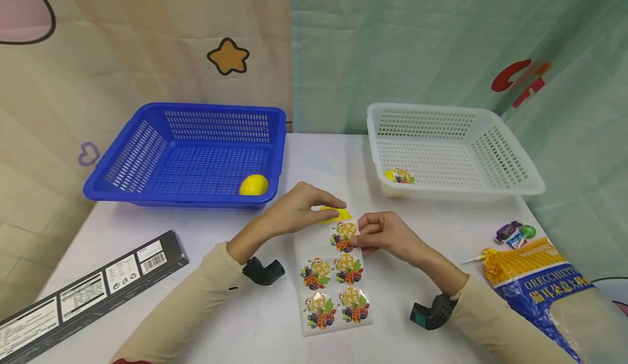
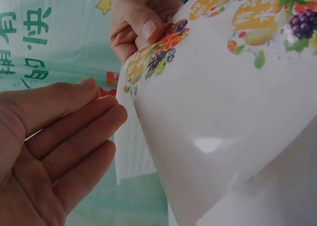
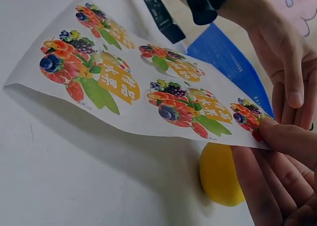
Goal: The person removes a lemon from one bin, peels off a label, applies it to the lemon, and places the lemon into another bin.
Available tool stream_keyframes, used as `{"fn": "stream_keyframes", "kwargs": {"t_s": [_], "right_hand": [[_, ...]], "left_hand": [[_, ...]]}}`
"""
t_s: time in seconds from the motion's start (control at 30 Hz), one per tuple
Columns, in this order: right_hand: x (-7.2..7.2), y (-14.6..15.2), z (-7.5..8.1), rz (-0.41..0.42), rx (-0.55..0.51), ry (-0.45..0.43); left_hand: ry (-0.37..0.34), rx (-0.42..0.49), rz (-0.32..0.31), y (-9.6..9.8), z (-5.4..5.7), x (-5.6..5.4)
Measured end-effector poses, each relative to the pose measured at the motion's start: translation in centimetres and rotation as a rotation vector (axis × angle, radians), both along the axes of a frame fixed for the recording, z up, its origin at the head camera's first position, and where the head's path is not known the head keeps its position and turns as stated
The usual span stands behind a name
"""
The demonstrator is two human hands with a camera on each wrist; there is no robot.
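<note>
My right hand (image 1: 392, 236) pinches the upper right edge of a white sheet of fruit stickers (image 1: 326, 274), thumb on top beside one sticker. The sheet is raised and bends, as the right wrist view shows. My left hand (image 1: 301, 208) hovers by the sheet's top edge; in the left wrist view its fingers (image 2: 84, 122) are nearly straight, with nothing visible between them and the thumb. A yellow lemon (image 3: 223, 174) lies on the table behind the sheet, partly hidden by the sheet and my right hand.
A blue basket (image 1: 183, 198) at back left holds another lemon (image 1: 254, 184). The white basket (image 1: 456, 191) at back right holds a stickered lemon (image 1: 399, 176). A black box (image 1: 98, 293) lies left; candies (image 1: 515, 234) and an orecchiette bag (image 1: 544, 293) lie right.
</note>
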State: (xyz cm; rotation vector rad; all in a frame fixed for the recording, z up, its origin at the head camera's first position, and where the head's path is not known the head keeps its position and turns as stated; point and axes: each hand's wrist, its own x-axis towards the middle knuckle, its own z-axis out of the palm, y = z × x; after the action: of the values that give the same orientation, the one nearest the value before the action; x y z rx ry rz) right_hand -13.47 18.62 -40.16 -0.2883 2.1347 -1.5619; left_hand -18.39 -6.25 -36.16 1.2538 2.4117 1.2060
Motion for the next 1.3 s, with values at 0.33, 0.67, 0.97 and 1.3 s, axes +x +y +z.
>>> {"fn": "stream_keyframes", "kwargs": {"t_s": [0.33, 0.67, 0.97, 1.3], "right_hand": [[0.5, -1.0, 1.3, 0.043, -0.058, 0.086], [0.6, -0.8, 0.9, 0.090, -0.042, 0.084], [0.7, -0.8, 1.1, 0.129, -0.008, 0.109], [1.0, -1.0, 1.1, 0.114, 0.031, 0.128]], "left_hand": [[0.079, -0.129, -0.011, 0.6, 1.8, 1.6], [0.113, -0.136, 0.059, 0.5, 1.9, 1.7], [0.094, -0.121, 0.049, 0.6, 1.8, 1.8], [0.130, -0.087, 0.056, 0.6, 1.6, 2.0]]}}
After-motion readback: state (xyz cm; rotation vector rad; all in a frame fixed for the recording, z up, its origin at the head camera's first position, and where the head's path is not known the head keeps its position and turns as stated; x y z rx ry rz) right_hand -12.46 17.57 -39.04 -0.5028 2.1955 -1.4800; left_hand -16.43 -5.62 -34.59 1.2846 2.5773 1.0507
